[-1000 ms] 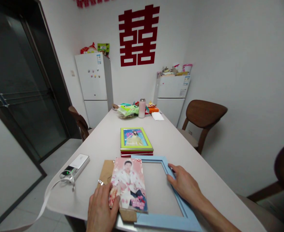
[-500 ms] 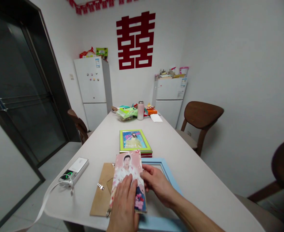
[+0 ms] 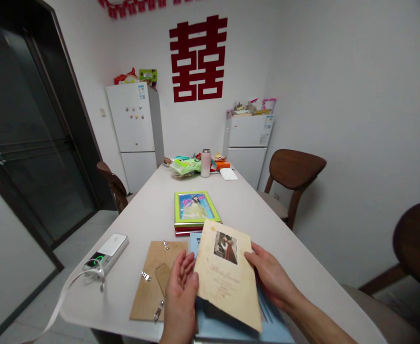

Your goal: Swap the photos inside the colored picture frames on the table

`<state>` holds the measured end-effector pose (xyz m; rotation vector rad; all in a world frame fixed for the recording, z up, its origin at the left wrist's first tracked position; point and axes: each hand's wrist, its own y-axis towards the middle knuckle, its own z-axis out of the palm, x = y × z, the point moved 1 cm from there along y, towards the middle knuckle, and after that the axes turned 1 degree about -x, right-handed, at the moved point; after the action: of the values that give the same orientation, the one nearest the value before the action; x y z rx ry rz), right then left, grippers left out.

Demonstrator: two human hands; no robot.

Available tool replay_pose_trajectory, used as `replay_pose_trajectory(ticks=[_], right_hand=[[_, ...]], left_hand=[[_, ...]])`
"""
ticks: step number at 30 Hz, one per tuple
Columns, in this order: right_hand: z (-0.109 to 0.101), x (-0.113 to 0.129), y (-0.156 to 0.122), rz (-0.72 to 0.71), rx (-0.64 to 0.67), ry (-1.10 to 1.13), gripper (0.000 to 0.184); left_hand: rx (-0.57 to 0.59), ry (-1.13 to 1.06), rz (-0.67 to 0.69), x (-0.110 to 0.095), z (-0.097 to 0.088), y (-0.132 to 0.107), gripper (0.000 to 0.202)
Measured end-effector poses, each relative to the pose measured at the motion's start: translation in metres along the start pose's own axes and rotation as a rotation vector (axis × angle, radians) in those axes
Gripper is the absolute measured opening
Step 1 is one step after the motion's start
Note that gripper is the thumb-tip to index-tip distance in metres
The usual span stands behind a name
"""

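White walls rise far beyond my fingertips, with a big red cut-out character on the one ahead. Below it, a long, pale, smooth table runs out in front of my hands. Right under my fingers lies a light-blue rectangular frame; beside my left wrist, a flat brown board with silvery metal clips.

Between my hands, above the frame, slants a cream, rectangular printed card. My right hand grips its right edge, thumb on the face. My left hand stands half-open at the opposite edge, fingers loosely curled, closed on nothing I can see. To handle the card well, I judge, I should press only its margins, support the left edge evenly so it doesn't crease, and spare the small dark picture printed above my thumbs.

Much of the frame is covered, so I can't tell what lies inside it. Hidden too are the card's back and my right fingertips. Whether my left thumb touches the card is unclear, and the faint lettering between my hands is too blurred to read.
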<state>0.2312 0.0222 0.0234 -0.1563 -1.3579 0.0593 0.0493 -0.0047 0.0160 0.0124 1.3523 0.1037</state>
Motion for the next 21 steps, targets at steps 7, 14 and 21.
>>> replay_pose_trajectory(ticks=[7,14,21], right_hand=[[-0.017,-0.001,0.022,0.012,0.009,-0.392,0.050],[-0.008,-0.005,0.034,-0.258,-0.115,-1.084,0.037],[-0.006,-0.020,0.027,-0.466,-0.259,-1.444,0.048]], left_hand=[[0.344,0.774,0.190,0.014,-0.019,-0.009,0.049],[0.558,1.131,0.320,0.018,-0.012,-0.010,0.054],[0.524,1.238,0.298,0.010,-0.004,-0.012,0.048]])
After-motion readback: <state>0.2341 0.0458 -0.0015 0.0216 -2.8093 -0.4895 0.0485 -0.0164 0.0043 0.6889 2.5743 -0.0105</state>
